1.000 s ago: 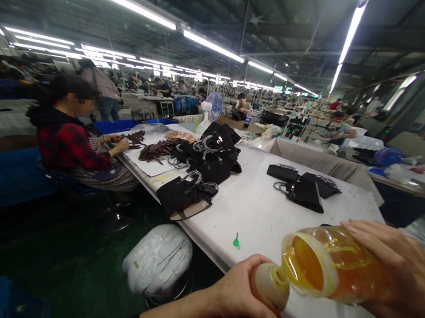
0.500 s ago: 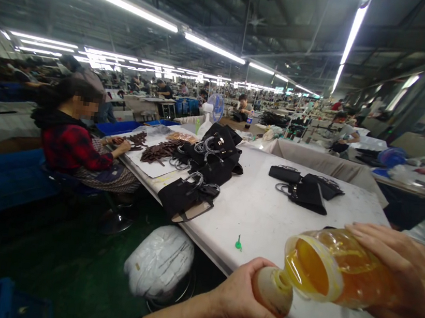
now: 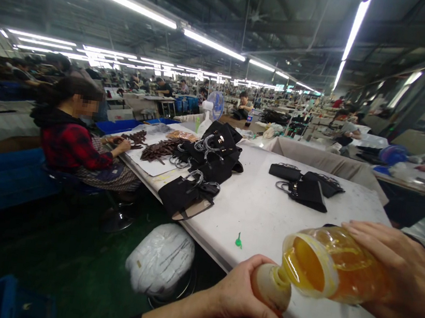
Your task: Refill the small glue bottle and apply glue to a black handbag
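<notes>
The left hand (image 3: 237, 291) curls in a grip, the right hand (image 3: 403, 273) clasping slightly higher.

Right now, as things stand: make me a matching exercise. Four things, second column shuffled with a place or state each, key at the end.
Things
1. small bottle
2. wide-mouthed container
3. small green piece
4. stool seat

Place or state
A. lying on the white table
B. gripped by the left hand
C. covered in pale plastic, beside the white table
D. tipped over, in the right hand

Pairs: 1-B, 2-D, 3-A, 4-C
</notes>
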